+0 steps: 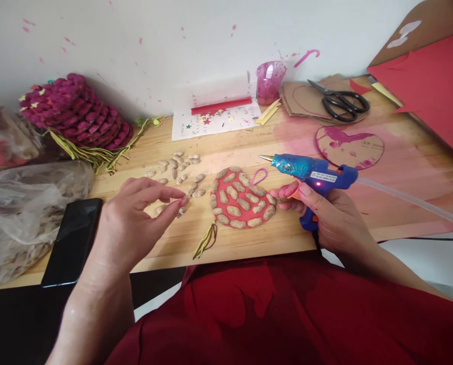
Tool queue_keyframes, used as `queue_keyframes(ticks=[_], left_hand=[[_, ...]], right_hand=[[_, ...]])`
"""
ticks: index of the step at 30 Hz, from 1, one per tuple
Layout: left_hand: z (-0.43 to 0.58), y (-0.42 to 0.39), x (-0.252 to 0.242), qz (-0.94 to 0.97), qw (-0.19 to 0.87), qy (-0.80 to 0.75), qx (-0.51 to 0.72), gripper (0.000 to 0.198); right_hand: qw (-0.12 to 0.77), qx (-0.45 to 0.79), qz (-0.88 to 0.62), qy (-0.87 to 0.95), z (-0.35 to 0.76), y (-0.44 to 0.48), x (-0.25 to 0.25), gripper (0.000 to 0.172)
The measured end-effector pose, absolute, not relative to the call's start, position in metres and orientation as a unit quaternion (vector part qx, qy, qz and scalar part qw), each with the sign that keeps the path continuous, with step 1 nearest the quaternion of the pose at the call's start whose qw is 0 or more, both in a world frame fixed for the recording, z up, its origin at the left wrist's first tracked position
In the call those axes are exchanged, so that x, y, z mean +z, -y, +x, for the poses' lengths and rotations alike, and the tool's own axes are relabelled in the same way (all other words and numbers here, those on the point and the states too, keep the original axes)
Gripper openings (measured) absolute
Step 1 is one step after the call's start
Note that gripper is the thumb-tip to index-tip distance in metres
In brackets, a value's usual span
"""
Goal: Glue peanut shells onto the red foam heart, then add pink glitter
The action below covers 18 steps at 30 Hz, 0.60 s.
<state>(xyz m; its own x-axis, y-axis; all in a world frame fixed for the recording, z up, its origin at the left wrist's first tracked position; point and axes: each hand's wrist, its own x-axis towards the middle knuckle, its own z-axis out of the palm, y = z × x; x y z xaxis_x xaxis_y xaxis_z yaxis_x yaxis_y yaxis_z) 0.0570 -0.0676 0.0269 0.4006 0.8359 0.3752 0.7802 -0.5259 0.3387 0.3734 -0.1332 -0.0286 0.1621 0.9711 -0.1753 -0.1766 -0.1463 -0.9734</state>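
Observation:
My right hand (325, 213) grips a blue hot glue gun (310, 175), its nozzle pointing left over a red heart-shaped card (243, 200) covered with several peanut shells and a purple loop at its top. A yellow tassel (205, 241) trails from the card's lower tip. My left hand (138, 218) hovers palm down over loose peanuts (180, 170) on the wooden table (226, 147), fingers extended toward them and holding nothing I can see.
A black phone (74, 241) and a plastic bag of peanuts (16, 218) lie at left. A magenta shell craft (77, 111), a paper sheet with stars (214, 120), a pink cup (270, 81), scissors (340, 101), a paint-stained cardboard heart (350, 147) and red paper (431, 81) sit farther back.

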Motion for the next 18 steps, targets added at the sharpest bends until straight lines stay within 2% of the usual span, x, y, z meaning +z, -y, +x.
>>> queue_keyframes(ticks=[9, 18], left_hand=[[0.055, 0.075, 0.019, 0.839, 0.076, -0.475, 0.255, 0.006], [0.033, 0.074, 0.017, 0.818, 0.021, -0.521, 0.244, 0.01]], right_hand=[[0.553, 0.508, -0.55, 0.365, 0.37, 0.133, -0.029, 0.021], [0.558, 0.504, -0.544, 0.372, 0.373, 0.133, -0.033, 0.018]])
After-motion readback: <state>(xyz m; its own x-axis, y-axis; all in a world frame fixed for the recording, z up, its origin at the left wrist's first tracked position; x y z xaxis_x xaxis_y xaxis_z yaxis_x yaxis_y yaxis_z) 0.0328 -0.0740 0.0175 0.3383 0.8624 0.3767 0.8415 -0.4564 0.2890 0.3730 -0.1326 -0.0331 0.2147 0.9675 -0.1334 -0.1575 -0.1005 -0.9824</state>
